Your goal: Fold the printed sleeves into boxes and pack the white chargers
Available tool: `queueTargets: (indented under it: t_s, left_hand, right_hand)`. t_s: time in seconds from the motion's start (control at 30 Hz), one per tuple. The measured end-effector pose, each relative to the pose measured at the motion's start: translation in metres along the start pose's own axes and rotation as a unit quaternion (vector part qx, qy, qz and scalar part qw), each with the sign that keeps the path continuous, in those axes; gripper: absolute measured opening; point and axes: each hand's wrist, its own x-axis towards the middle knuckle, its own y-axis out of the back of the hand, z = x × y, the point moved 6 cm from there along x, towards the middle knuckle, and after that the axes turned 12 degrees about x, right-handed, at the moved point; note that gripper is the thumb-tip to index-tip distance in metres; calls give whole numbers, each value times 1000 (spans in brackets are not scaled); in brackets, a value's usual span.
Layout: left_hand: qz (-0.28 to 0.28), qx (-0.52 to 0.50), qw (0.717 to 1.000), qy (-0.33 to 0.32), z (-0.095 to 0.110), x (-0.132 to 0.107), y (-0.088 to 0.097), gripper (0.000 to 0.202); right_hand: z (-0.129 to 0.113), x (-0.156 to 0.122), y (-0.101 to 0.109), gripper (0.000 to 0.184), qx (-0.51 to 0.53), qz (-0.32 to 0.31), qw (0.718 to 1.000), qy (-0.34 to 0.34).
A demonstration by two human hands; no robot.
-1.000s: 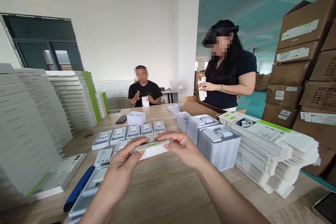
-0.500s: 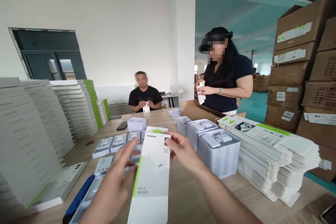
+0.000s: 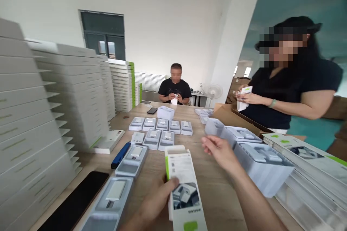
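My left hand [image 3: 159,196] is wrapped round a white packaging box [image 3: 187,187] with a green edge and a printed photo. The box stands tilted in front of me, unfolded into shape, with flaps showing at its far end. To its right, my right hand [image 3: 221,151] hangs over the table, apart from the box. Its fingers are curled together and no object shows in them. Left of the box, grey plastic trays [image 3: 132,160] hold small white adapter-like pieces in several groups. A blue box cutter [image 3: 120,155] lies beside the trays.
Tall stacks of white boxes [image 3: 78,90] line the left side. A large dark phone [image 3: 76,202] lies near me. Stacked grey trays [image 3: 264,166] and flat cartons [image 3: 311,173] stand at right. One person [image 3: 175,88] sits opposite; another [image 3: 295,79] stands at right, both handling boxes.
The flat carton has become an open box, now in my left hand with another face showing. My right hand has let go and moved right. The view has turned left.
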Motion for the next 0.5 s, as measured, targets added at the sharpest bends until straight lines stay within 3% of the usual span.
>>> queueTargets:
  t_s: [0.07, 0.13, 0.2, 0.3, 0.4, 0.5]
  left_hand:
    - [-33, -43, 998, 30, -7, 1, -8, 29]
    - [-59, -87, 993, 58, -15, 3, -13, 30]
    - [-76, -128, 986, 81, -25, 6, -16, 35]
    - [-85, -183, 973, 110, -39, 11, -17, 40]
    - [-91, -230, 961, 124, -48, 18, -17, 40]
    - [-105, -265, 952, 116, -49, 25, -17, 35]
  right_hand:
    - [-17, 0, -4, 38, 12, 40, 998, 51]
    - [-35, 3, -34, 30, -9, 1, 996, 91]
    - [-49, 10, -87, 22, -59, -100, 985, 129]
    - [-54, 35, -176, 16, -139, -236, 946, 174]
    - [-40, 76, -247, 12, -200, -287, 921, 172]
    - [-15, 110, -295, 7, -260, -318, 898, 156]
